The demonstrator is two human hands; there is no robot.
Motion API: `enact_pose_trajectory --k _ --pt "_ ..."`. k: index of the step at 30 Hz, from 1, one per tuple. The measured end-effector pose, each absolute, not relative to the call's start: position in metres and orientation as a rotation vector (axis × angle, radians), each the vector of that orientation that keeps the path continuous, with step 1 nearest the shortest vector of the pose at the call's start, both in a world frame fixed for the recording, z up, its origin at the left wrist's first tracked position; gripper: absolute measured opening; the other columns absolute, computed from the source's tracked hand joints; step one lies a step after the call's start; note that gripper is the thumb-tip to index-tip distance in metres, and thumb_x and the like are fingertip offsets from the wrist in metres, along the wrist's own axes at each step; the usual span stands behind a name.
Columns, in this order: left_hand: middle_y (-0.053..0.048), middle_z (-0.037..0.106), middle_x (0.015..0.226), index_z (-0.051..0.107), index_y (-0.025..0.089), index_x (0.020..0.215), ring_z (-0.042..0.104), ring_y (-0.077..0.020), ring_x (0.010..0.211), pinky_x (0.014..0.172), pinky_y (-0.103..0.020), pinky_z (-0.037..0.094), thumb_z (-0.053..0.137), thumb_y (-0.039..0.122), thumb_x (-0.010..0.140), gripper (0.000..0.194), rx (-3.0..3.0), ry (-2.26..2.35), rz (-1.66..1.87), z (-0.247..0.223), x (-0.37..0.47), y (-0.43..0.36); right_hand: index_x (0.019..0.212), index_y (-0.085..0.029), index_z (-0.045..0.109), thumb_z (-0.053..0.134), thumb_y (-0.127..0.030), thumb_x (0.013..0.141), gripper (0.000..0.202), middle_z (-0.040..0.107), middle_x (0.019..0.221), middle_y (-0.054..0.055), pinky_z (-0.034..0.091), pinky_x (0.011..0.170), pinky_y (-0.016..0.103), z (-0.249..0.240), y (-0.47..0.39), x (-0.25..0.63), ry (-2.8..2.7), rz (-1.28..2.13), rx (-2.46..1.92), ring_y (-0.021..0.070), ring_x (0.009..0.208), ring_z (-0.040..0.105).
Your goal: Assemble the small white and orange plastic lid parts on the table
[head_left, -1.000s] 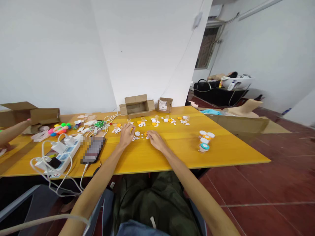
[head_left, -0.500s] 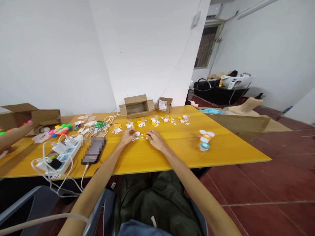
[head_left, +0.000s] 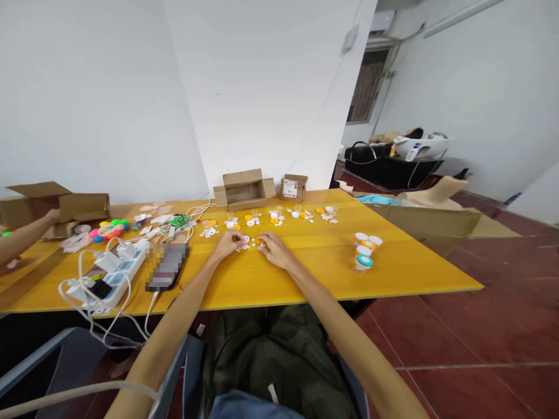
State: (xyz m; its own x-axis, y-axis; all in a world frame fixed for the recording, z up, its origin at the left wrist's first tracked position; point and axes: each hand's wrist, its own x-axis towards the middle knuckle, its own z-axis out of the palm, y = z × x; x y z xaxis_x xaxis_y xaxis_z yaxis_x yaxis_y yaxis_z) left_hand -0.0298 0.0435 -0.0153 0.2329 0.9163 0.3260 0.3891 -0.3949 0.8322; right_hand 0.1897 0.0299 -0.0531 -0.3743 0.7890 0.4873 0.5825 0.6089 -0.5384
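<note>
My left hand (head_left: 227, 244) rests low over the table with thumb and fingertips pinched together. Whatever is between them is too small to make out. Right at those fingertips lie a round white piece (head_left: 246, 239) and a few small white parts. My right hand (head_left: 276, 251) is on the tabletop, its fingers stretched forward and the thumb apart. An orange ring-shaped piece (head_left: 259, 241) shows beside its fingertips, partly covered by them. Between the two hands lie tiny white discs (head_left: 254, 240).
Several groups of orange and white parts (head_left: 274, 216) run along the back, before two cardboard boxes (head_left: 245, 196) (head_left: 293, 187). Lidded cups (head_left: 363, 262) stand right. A phone (head_left: 168, 267), power strip (head_left: 117, 276) and cables lie left. Another person's arm (head_left: 26, 238) reaches in far left.
My hands stay almost in place, with only slight finger movement. The other person's arm at the far left has shifted a little. The view has moved slightly.
</note>
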Motion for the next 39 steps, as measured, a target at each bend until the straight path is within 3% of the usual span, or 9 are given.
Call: enact_pose_trajectory --k 14,28,39 --pt "-0.005 0.074 0.093 0.067 0.019 0.066 0.068 -0.0195 0.085 0.079 -0.032 0.055 0.086 0.041 0.058 0.030 1.844 1.116 1.021 -0.013 -0.033 0.040 0.125 -0.027 0.062 0.051 -0.032 0.098 0.030 0.064 0.125 0.007 0.046 0.105 0.036 -0.047 0.029 0.189 -2.099 0.522 -1.044 0.0201 0.119 0.059" --pt "-0.005 0.076 0.084 0.072 0.021 0.069 0.066 -0.0178 0.072 0.069 -0.031 0.055 0.085 0.042 0.058 0.027 1.824 1.111 0.957 0.004 -0.043 0.033 0.122 -0.025 0.065 0.053 -0.033 0.097 0.029 0.065 0.129 0.007 0.045 0.106 0.038 -0.038 0.037 0.177 -2.109 0.599 -1.142 0.0217 0.123 0.059" --pt "-0.004 0.075 0.079 0.075 0.020 0.084 0.068 -0.0208 0.081 0.075 -0.031 0.054 0.073 0.059 0.073 0.041 1.714 1.185 1.089 0.011 -0.038 0.025 0.122 -0.025 0.066 0.054 -0.029 0.095 0.029 0.069 0.124 0.007 0.045 0.104 0.038 -0.038 0.047 0.156 -2.065 0.645 -1.078 0.0206 0.117 0.062"
